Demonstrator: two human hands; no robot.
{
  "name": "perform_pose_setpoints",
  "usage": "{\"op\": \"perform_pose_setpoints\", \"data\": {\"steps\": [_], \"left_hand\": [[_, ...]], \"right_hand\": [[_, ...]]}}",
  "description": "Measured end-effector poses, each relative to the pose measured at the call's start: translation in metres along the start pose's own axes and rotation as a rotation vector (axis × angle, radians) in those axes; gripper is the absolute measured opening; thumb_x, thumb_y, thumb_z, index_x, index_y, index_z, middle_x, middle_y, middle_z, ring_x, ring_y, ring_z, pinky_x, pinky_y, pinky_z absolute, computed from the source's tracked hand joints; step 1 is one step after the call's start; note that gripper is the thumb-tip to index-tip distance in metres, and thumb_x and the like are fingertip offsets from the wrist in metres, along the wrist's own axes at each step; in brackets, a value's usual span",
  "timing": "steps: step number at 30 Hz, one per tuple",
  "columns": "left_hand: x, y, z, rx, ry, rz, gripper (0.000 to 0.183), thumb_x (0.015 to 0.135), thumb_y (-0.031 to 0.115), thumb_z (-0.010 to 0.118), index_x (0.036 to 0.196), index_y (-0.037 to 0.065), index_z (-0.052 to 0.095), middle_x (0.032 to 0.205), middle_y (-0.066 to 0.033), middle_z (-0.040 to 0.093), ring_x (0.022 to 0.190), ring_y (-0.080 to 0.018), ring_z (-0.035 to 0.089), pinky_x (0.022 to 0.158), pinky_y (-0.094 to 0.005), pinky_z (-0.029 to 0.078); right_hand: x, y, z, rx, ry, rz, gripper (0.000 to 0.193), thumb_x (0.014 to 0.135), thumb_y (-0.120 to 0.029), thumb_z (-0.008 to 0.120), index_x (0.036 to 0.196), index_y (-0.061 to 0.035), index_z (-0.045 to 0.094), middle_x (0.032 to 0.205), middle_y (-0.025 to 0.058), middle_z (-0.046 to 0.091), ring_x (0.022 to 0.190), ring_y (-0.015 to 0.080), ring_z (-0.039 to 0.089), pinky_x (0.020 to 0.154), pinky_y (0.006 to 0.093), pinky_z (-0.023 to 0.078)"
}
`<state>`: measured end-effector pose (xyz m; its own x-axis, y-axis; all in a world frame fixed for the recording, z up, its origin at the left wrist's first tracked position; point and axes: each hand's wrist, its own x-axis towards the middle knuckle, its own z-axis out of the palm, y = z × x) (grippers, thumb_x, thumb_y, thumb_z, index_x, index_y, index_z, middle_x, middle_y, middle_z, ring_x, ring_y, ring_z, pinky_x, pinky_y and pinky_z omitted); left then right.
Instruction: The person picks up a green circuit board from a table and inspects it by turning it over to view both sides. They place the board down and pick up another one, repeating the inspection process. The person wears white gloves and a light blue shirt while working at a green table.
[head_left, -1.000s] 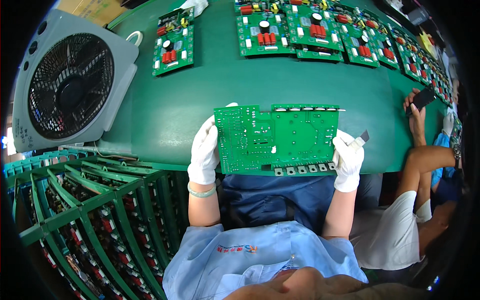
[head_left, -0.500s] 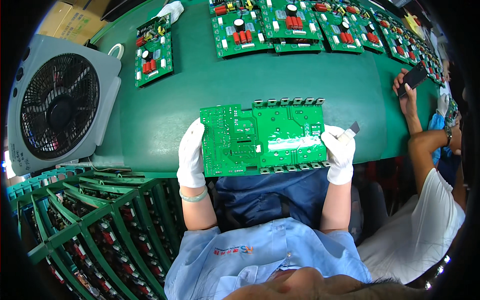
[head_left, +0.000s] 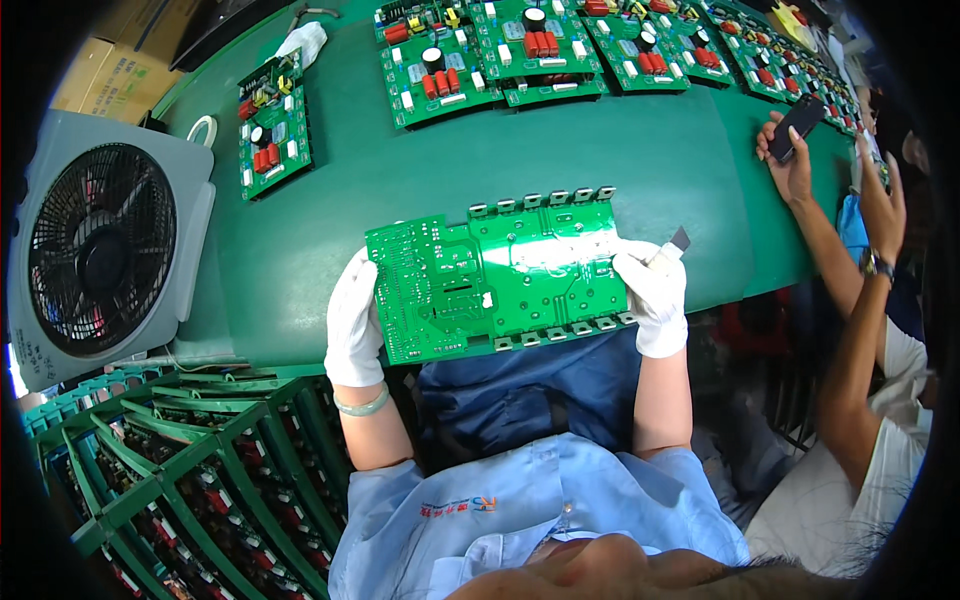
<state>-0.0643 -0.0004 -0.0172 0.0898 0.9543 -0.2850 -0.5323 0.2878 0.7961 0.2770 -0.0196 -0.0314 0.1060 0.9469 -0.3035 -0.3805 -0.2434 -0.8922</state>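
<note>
A green circuit board is held up between my hands over the table's near edge, its solder side facing me. Metal-tabbed parts stick out in rows along its far and near edges at the right. My left hand, in a white glove, grips the board's left end. My right hand, also gloved, pinches the right end between thumb and fingers. From that same hand pokes a small flat tool with a dark grey tip; its exact kind is not clear. The board's component side is hidden.
Several assembled circuit boards line the far side of the green table; another board lies at left. A box fan stands left, above a green rack of boards. At right, a person's hand holds a phone.
The board has tilted, its right end now higher, and the glare on it has shifted. The whole view has swung slightly. At right, a person's other hand has come up beside the phone.
</note>
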Motion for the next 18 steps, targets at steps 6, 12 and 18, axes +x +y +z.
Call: {"op": "perform_pose_setpoints", "data": {"steps": [6, 12, 18], "left_hand": [[-0.001, 0.046, -0.015, 0.397, -0.534, 0.147, 0.061, 0.096, 0.024, 0.059, 0.143, -0.008, 0.038, 0.141, -0.0174, 0.049, 0.127, -0.0227, 0.051, 0.107, -0.0377, 0.040], [0.007, 0.040, -0.008, 0.586, -0.572, 0.374, 0.047, 0.096, 0.019, 0.051, 0.133, -0.009, 0.052, 0.147, -0.0194, 0.045, 0.142, -0.0359, 0.032, 0.118, -0.0456, 0.021], [0.004, 0.011, -0.026, 0.769, -0.161, 0.484, 0.036, 0.096, 0.009, 0.048, 0.128, -0.003, 0.060, 0.143, -0.0186, 0.049, 0.138, -0.0340, 0.040, 0.115, -0.0420, 0.026]], "right_hand": [[-0.006, -0.024, -0.001, -0.302, 0.013, -0.062, 0.024, 0.080, 0.005, 0.071, 0.104, 0.0059, 0.068, 0.092, 0.0119, 0.071, 0.060, 0.0108, 0.060, 0.053, 0.0247, 0.049], [-0.003, 0.001, 0.004, -0.520, -0.154, -0.581, 0.015, 0.085, 0.011, 0.059, 0.092, -0.0005, 0.065, 0.108, 0.0150, 0.069, 0.093, 0.0208, 0.067, 0.085, 0.0303, 0.052], [-0.018, 0.012, 0.007, -0.856, -0.210, -0.681, 0.010, 0.074, -0.001, 0.062, 0.081, -0.0057, 0.067, 0.107, 0.0136, 0.068, 0.072, 0.0229, 0.068, 0.062, 0.0284, 0.053]]}}
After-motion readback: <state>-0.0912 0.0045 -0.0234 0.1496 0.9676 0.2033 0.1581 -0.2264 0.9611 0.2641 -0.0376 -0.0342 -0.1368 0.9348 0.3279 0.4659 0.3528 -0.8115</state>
